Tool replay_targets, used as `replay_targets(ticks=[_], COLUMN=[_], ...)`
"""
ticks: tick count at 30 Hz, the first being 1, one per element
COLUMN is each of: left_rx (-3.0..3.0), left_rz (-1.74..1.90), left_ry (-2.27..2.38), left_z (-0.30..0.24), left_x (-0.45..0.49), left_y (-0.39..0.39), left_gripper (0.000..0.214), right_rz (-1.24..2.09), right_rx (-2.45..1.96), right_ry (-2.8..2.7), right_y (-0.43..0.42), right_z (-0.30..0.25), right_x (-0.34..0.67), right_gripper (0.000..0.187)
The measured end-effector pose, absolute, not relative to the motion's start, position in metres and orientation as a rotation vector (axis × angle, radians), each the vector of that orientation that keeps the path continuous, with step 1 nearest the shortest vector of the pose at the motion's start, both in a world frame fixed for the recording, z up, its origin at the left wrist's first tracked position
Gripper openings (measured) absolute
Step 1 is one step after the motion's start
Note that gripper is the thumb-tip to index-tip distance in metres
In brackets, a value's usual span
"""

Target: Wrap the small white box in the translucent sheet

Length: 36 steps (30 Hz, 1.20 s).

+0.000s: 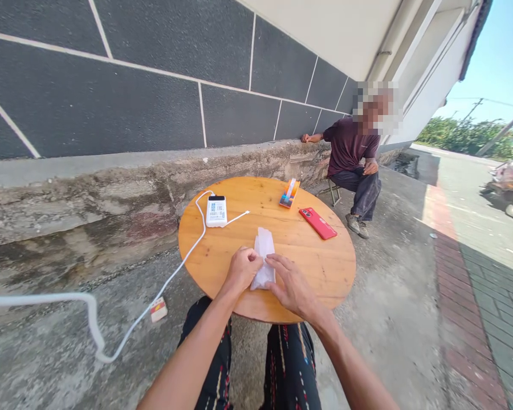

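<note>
Nearly straight ahead, white packet (264, 244) lengthwise

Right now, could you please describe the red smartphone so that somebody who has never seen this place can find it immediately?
Find the round wooden table beside the dark wall. On its right side, beyond the right hand, the red smartphone lies, camera end toward the orange pack. Its red colour sets it apart from the pack and white power bank.

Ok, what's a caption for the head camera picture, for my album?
Left hand and right hand at a white packet on a round wooden table.
</note>
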<state>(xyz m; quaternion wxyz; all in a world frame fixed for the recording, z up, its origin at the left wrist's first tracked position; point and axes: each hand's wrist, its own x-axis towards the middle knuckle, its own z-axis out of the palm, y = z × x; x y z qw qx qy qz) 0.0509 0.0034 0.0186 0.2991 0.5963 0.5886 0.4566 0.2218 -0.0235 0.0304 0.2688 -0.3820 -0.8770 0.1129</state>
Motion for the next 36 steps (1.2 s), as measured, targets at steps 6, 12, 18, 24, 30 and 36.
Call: replay_targets(ticks=[6, 12, 18, 24, 30, 36], left_rx=[1.6, 1.778, 2.236, 2.343, 2.402, 2.414], left_rz=[1.247, 1.422, 1.362, 1.245, 1.09, 0.922], left_ry=[1.571, 1.536, 1.321, 1.281, 1.301, 1.27], left_z=[0.02, 0.021, 0.017, 0.017, 0.021, 0.033], left_x=[0.052, 0.047, 0.04, 0.041, 0.037, 0.034], left_y=[0.002, -0.034, -0.056, -0.048, -0.046, -0.04], left_gripper=[0.015, 0.023, 0.026, 0.014, 0.015, 0.011], right_rz=[0.25, 0.192, 0.194, 0.241, 0.301, 0.355], right_rx=[-1.044, -1.036, -1.03, -1.02, -1.001, -0.973], right_ry=[-2.505, -2.592, -2.606, -2.605, -2.581, -2.596], right_y=[-0.022, -0.02, -0.019, -0.015, -0.007, -0.002], right_z=[0.041, 0.054, 0.06, 0.061, 0.059, 0.06], right_x=[0.221, 0.22, 0.218, 0.22, 0.225, 0.227], right_gripper=[0.044, 0.04, 0.036, 0.034, 0.037, 0.042])
